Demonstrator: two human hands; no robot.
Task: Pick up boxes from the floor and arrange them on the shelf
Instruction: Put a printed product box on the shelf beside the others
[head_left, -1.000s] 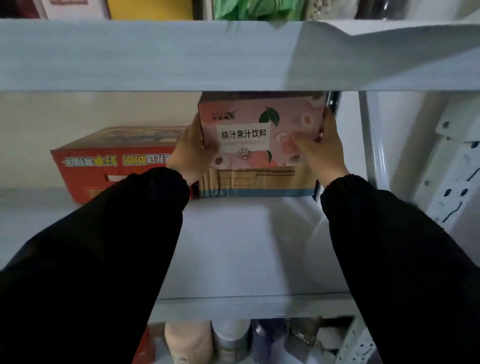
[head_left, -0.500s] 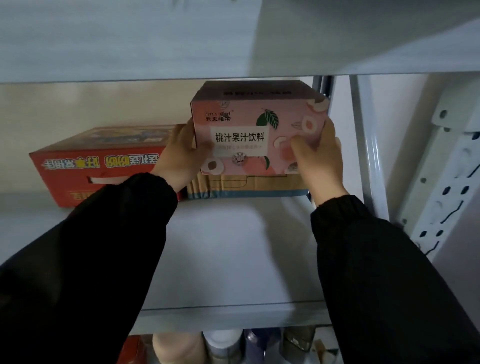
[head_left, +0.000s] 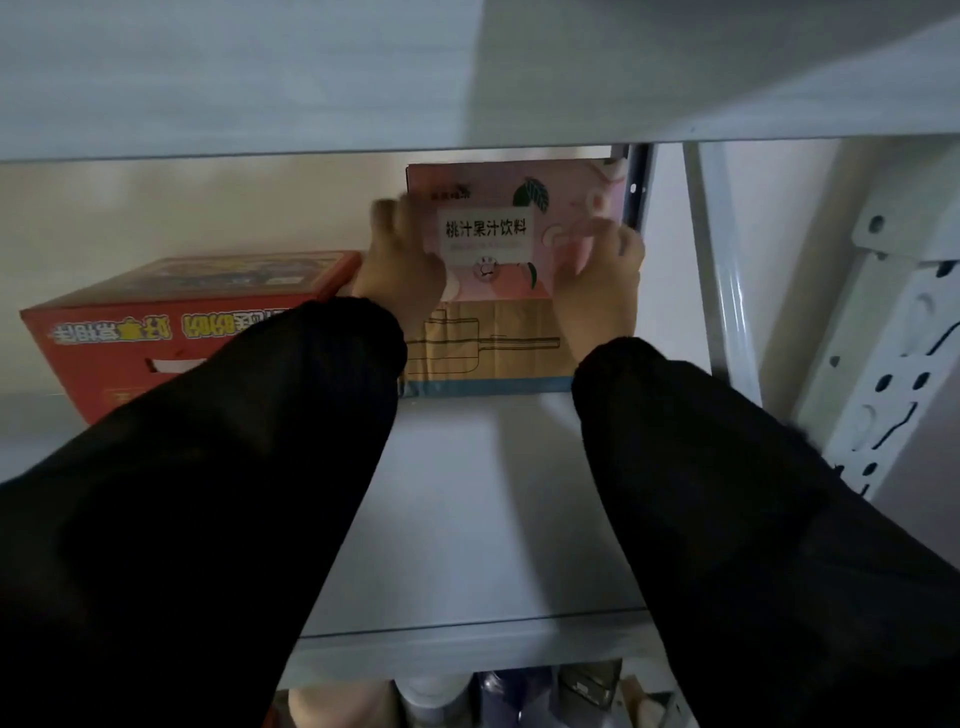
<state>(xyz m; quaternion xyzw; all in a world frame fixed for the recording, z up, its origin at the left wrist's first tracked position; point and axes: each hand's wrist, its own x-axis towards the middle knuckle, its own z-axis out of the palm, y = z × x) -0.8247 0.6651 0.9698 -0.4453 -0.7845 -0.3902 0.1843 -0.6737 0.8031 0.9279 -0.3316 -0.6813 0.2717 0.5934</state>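
A pink juice box (head_left: 498, 208) with a white label sits on top of a tan and blue box (head_left: 493, 353) at the back right of the grey shelf (head_left: 483, 519). My left hand (head_left: 402, 270) grips the pink box's left edge. My right hand (head_left: 597, 275) presses on its right front face. To the left of the stack lies a red box (head_left: 171, 322) with upside-down yellow lettering, touching the stack. Both arms wear black sleeves.
The shelf board above (head_left: 311, 78) hangs low over the pink box. A white metal upright (head_left: 722, 270) and a perforated bracket (head_left: 893, 332) stand on the right. Bottles and containers (head_left: 441, 696) show on the level below.
The view has tilted so the stack sits higher in frame. My hands stay on the pink box, which seems pushed slightly further back; its top face no longer shows.
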